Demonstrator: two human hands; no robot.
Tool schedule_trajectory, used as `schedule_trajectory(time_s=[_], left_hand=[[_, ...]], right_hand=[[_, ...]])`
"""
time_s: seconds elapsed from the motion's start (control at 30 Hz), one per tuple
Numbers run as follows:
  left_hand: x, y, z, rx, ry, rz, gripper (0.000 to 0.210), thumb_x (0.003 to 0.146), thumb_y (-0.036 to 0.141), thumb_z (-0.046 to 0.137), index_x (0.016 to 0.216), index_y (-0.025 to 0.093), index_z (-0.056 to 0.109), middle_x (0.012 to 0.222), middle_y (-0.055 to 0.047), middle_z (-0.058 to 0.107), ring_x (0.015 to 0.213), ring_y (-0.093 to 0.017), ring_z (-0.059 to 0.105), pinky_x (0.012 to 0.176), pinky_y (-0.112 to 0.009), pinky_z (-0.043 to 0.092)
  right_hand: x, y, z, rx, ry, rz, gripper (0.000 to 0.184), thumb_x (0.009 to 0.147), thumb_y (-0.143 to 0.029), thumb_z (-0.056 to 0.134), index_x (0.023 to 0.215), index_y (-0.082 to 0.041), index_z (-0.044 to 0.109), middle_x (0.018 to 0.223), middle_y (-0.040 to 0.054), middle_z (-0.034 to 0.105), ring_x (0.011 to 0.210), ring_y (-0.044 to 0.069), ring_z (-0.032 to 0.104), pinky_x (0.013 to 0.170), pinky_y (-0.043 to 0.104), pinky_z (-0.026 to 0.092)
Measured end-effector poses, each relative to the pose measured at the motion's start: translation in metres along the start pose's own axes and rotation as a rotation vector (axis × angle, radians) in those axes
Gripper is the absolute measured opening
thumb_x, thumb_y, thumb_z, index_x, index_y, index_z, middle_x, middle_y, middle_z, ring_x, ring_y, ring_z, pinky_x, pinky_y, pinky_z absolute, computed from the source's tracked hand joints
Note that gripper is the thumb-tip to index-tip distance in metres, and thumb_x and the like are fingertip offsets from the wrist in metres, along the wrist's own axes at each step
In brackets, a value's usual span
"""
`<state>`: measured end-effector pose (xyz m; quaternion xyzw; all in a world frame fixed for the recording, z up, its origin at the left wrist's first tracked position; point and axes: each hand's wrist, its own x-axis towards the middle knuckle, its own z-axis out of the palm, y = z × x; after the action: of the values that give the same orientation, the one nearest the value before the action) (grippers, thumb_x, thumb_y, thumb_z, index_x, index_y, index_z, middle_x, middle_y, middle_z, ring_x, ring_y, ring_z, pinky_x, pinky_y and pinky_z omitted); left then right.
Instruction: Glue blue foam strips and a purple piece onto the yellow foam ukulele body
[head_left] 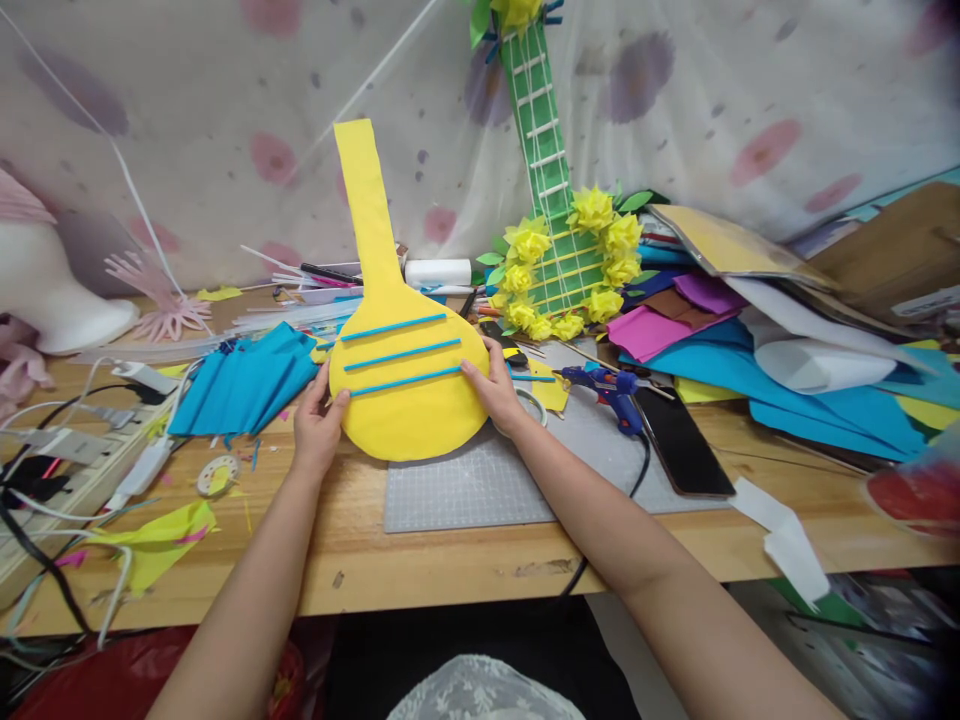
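Between my two hands is a yellow guitar-shaped cutout (412, 420), its round body low and its neck pointing up and slightly left. Three blue strips (402, 354) run across the body, roughly parallel and a little slanted. My left hand (317, 425) grips the lower left rim, thumb on the front. On the right rim, my right hand (496, 388) is closed with its thumb at the end of the lowest strip. Fingers behind the cutout are hidden. A green toy guitar (549, 200) with yellow flowers and white strings leans upright behind.
A grey cutting mat (465, 500) lies under the cutout. Right of it are a blue glue gun (611, 390), a black phone (682, 440) and stacked coloured paper (795, 370). Blue crepe paper (247, 385) and a power strip with cables (67, 490) sit at left.
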<state>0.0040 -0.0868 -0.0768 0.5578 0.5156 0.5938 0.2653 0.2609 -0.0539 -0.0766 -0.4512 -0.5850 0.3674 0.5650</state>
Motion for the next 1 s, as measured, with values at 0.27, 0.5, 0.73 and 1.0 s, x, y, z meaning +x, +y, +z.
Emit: schedule_trajectory(time_s=[0.27, 0.5, 0.73, 1.0], left_hand=[[0.0010, -0.0024, 0.0013, -0.018, 0.014, 0.013, 0.063, 0.072, 0.042, 0.063, 0.130, 0.024, 0.047, 0.134, -0.008, 0.048, 0.122, -0.023, 0.045, 0.100, -0.034, 0.039], [0.0018, -0.0038, 0.0020, -0.001, 0.026, 0.005, 0.064, 0.071, 0.041, 0.064, 0.130, 0.023, 0.048, 0.135, -0.008, 0.047, 0.121, -0.023, 0.046, 0.099, -0.033, 0.040], [0.0027, -0.0062, -0.0024, -0.012, 0.070, -0.014, 0.054, 0.076, 0.045, 0.058, 0.125, 0.022, 0.053, 0.134, -0.007, 0.048, 0.126, -0.022, 0.040, 0.105, -0.032, 0.031], [0.0044, -0.0101, -0.0026, -0.327, 0.065, -0.246, 0.059, 0.080, 0.059, 0.042, 0.125, 0.024, 0.053, 0.127, -0.007, 0.055, 0.115, -0.022, 0.052, 0.090, -0.033, 0.047]], right_hand=[[0.0013, 0.0035, -0.0011, -0.033, -0.017, -0.013, 0.051, 0.078, -0.050, 0.051, 0.120, -0.024, 0.037, 0.124, 0.0084, 0.047, 0.112, 0.022, 0.047, 0.094, 0.038, 0.040], [0.0015, 0.0046, -0.0008, -0.024, -0.019, -0.013, 0.054, 0.077, -0.052, 0.051, 0.120, -0.023, 0.037, 0.124, 0.0091, 0.046, 0.113, 0.021, 0.045, 0.095, 0.037, 0.039], [0.0037, 0.0051, -0.0024, -0.001, -0.017, 0.003, 0.051, 0.082, -0.057, 0.040, 0.120, -0.022, 0.039, 0.124, 0.0085, 0.047, 0.118, 0.021, 0.043, 0.101, 0.038, 0.034], [0.0044, 0.0085, -0.0009, 0.008, 0.010, 0.036, 0.051, 0.085, -0.061, 0.029, 0.116, -0.024, 0.045, 0.121, 0.0066, 0.051, 0.117, 0.020, 0.044, 0.102, 0.039, 0.031]])
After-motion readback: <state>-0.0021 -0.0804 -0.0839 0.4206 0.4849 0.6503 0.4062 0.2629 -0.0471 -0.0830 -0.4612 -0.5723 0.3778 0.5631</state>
